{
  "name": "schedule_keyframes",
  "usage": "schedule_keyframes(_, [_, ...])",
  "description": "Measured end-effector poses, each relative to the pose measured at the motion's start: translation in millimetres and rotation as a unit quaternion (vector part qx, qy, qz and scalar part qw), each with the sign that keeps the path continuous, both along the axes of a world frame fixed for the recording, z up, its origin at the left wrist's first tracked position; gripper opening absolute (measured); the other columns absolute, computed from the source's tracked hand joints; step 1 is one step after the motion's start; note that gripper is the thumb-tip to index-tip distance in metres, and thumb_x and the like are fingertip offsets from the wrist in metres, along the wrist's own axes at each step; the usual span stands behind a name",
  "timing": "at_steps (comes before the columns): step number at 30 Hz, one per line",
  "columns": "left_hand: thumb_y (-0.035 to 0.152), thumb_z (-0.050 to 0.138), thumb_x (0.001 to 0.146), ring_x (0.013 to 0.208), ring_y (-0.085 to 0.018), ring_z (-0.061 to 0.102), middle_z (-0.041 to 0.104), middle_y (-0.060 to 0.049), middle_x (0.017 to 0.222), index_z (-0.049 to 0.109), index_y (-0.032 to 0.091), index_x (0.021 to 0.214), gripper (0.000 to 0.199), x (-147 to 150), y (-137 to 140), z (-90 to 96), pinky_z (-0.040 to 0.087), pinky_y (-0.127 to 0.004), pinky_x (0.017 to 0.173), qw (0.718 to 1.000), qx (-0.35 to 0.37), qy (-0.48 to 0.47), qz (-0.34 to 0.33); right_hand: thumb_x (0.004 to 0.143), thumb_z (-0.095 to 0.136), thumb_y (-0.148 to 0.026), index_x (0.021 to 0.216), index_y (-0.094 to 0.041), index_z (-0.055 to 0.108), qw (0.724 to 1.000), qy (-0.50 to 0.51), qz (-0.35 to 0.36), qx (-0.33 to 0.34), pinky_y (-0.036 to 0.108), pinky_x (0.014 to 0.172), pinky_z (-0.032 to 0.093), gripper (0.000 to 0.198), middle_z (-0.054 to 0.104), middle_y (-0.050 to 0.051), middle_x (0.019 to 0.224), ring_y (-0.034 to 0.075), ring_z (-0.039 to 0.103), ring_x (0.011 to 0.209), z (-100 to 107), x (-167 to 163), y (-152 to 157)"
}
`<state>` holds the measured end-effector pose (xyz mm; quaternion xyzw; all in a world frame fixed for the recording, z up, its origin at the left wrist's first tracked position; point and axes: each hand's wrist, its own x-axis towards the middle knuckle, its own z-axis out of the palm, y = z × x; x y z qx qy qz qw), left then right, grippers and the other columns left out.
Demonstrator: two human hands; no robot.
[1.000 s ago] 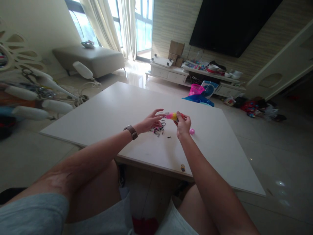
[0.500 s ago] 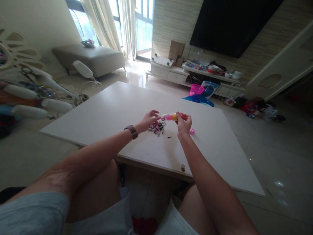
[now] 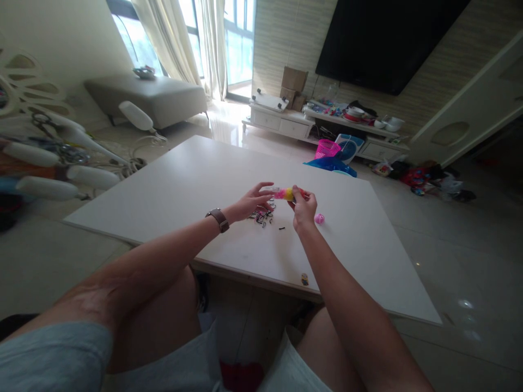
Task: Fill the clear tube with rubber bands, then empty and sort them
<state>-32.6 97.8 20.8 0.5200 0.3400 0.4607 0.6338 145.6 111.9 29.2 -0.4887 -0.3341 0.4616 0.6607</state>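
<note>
My right hand [image 3: 303, 208] is closed around one end of a clear tube [image 3: 281, 193] with pink, yellow and red contents, held level above the table. At the tube's left end is my left hand [image 3: 254, 201], palm turned toward it and fingers stretched apart; whether the fingertips touch the tube I cannot tell. Under that hand lies a loose pile of small black and pink bands [image 3: 262, 218], partly hidden by it. One short black piece [image 3: 281, 228] lies apart from the pile. To the right of my right hand rests a small round pink piece [image 3: 319, 218].
The white table [image 3: 245, 245] carries a small yellow-and-blue figure [image 3: 304, 279] near its front edge. Beyond the far side are a pink basket [image 3: 327, 148] and a blue plastic bag [image 3: 333, 165]. White lamp arms [image 3: 93, 177] stand left of the table.
The tube has shifted slightly left with my right hand. My left hand's fingers have stretched further along the tube's left end and overlap it more.
</note>
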Motion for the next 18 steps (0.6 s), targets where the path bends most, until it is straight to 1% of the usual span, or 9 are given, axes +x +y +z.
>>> schedule_keyframes(2, [0.034,0.073,0.087,0.071,-0.011,0.070,0.065,-0.010,0.126,0.053,0.025,0.131,0.049,1,0,-0.1,0.055,-0.024,0.062,0.999,0.013,0.038,-0.004,0.056,0.089,-0.056,0.091,-0.022,0.050,1.000,0.009,0.007,-0.007,0.031,0.077,0.063,0.063,0.062,0.001,0.105,0.017,0.066,0.097,0,-1,-1])
schedule_keyframes(4, [0.034,0.074,0.087,0.066,-0.009,0.068,0.067,-0.008,0.120,0.054,0.023,0.127,0.046,2,1,-1.1,0.054,-0.023,0.060,0.998,0.028,0.059,0.016,0.056,0.090,-0.055,0.091,-0.022,0.050,1.000,0.014,0.009,-0.012,0.031,0.077,0.063,0.063,0.062,0.001,0.105,0.017,0.066,0.097,0,-1,-2])
schedule_keyframes(8, [0.030,0.080,0.081,0.061,-0.007,0.063,0.067,-0.002,0.098,0.058,0.019,0.118,0.045,2,4,-2.5,0.051,-0.021,0.055,0.995,0.037,0.054,0.081,0.057,0.090,-0.055,0.091,-0.022,0.050,1.000,0.007,0.008,-0.003,0.031,0.078,0.063,0.062,0.062,0.001,0.107,0.017,0.066,0.097,0,-1,-2])
schedule_keyframes(11, [0.026,0.083,0.077,0.062,-0.007,0.062,0.066,-0.001,0.091,0.061,0.018,0.114,0.044,0,5,-3.0,0.049,-0.020,0.055,0.993,0.024,0.052,0.107,0.058,0.089,-0.055,0.092,-0.022,0.050,1.000,-0.006,0.006,0.005,0.031,0.078,0.062,0.061,0.061,0.002,0.107,0.016,0.066,0.096,0,0,-1])
schedule_keyframes(13, [0.024,0.082,0.077,0.060,-0.007,0.062,0.067,-0.001,0.092,0.061,0.017,0.111,0.041,-3,7,-4.6,0.051,-0.022,0.057,0.990,0.006,0.051,0.132,0.059,0.088,-0.056,0.092,-0.022,0.050,1.000,-0.018,-0.004,0.005,0.030,0.078,0.062,0.061,0.060,0.002,0.107,0.016,0.066,0.096,0,1,-1])
schedule_keyframes(15, [0.022,0.081,0.077,0.057,-0.006,0.061,0.070,-0.004,0.098,0.062,0.016,0.108,0.037,-6,9,-7.4,0.052,-0.023,0.055,0.985,-0.011,0.067,0.156,0.059,0.087,-0.055,0.093,-0.022,0.051,0.999,-0.041,-0.026,0.005,0.030,0.078,0.062,0.060,0.059,0.002,0.108,0.016,0.065,0.095,0,3,0])
schedule_keyframes(18, [0.020,0.078,0.079,0.050,-0.005,0.057,0.071,-0.009,0.110,0.063,0.015,0.105,0.031,-10,13,-10.9,0.048,-0.023,0.049,0.983,-0.017,0.100,0.155,0.060,0.086,-0.055,0.093,-0.022,0.052,0.995,-0.082,-0.053,0.010,0.029,0.079,0.061,0.058,0.058,0.001,0.108,0.015,0.064,0.093,-2,6,2])
